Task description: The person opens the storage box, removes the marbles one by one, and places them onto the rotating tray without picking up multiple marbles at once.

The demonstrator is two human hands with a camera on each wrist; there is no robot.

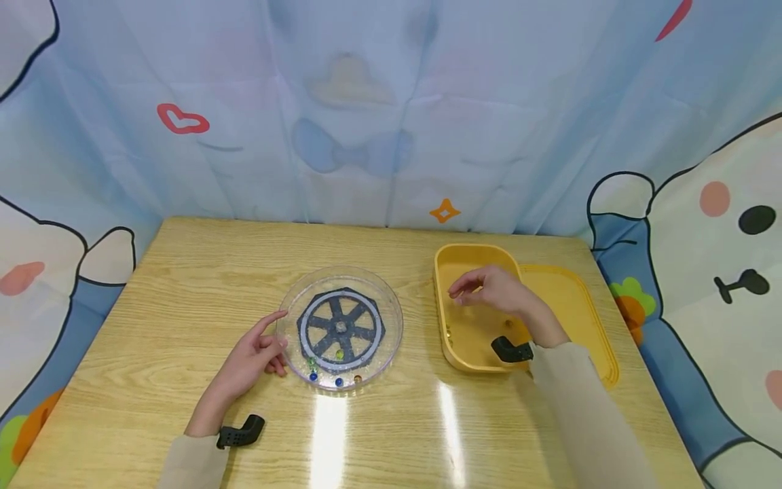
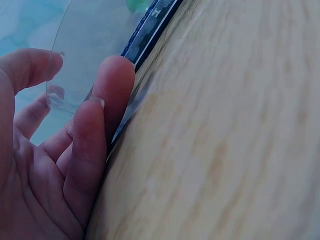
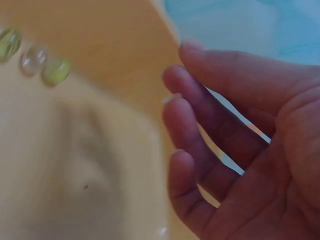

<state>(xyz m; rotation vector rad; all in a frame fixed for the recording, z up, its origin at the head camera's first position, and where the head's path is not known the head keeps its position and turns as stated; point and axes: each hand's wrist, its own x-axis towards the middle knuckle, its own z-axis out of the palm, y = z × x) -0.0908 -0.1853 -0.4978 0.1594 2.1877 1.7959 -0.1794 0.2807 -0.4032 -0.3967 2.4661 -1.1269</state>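
Observation:
My left hand (image 1: 253, 356) rests against the near-left rim of a clear round dish (image 1: 395, 333), its fingertips touching the wall. A dark spoked wheel shape (image 1: 341, 327) shows in the dish. Toward the dish's near side lie several small glass marbles: blue (image 1: 339, 382), orange (image 1: 358, 379) and green (image 1: 339, 354). Over the yellow bin (image 1: 452, 356) hovers my right hand (image 1: 491, 288), with loosely bent fingers and nothing visible between them. In the right wrist view, yellow-green marbles (image 3: 56, 71) and a clear marble (image 3: 34, 60) lie in the bin, apart from the fingertips.
A flat yellow lid (image 1: 565, 299) lies to the right of the bin, partly under it. Everything stands on a wooden table (image 1: 208, 272). Behind the table's far edge hangs a light blue cartoon curtain (image 1: 379, 190). Each wrist bears a small black device (image 1: 241, 432).

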